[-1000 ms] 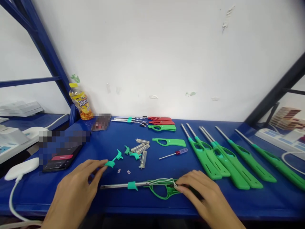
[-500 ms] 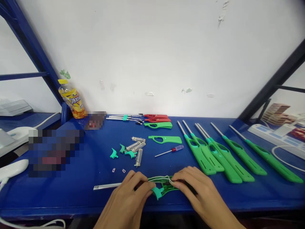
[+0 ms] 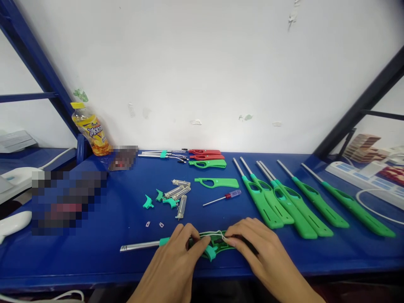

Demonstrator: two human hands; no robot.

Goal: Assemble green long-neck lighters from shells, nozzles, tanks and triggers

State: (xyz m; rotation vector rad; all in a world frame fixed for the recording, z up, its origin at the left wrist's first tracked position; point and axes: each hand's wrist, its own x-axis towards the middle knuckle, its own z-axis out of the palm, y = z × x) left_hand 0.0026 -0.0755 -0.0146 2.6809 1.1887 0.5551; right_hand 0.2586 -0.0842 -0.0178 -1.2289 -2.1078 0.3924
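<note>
A half-open green gas lighter (image 3: 229, 246) lies at the table's front edge, its metal tube (image 3: 140, 245) pointing left. My left hand (image 3: 173, 265) is closed around its neck, with the thumb pressing inside the shell. Just by that thumb, a teal trigger (image 3: 210, 253) sticks out toward me. A white wire (image 3: 210, 233) runs along the shell's far rim. My right hand (image 3: 263, 252) pinches this wire near a dark part inside, its other fingers over the handle end. The hands cover much of the shell.
Beyond the hands lie loose teal triggers (image 3: 148, 202), clear fuel tanks (image 3: 181, 207), a screwdriver (image 3: 222, 198) and a green shell half (image 3: 217, 182). Several assembled lighters (image 3: 265, 206) fill the right side. A drink bottle (image 3: 91, 130) and a power strip (image 3: 362, 181) stand at the sides.
My left thumb has shifted right and farther into the shell, from the trigger toward the wire. My right hand keeps its pinch nearly in place. The view has shifted slightly.
</note>
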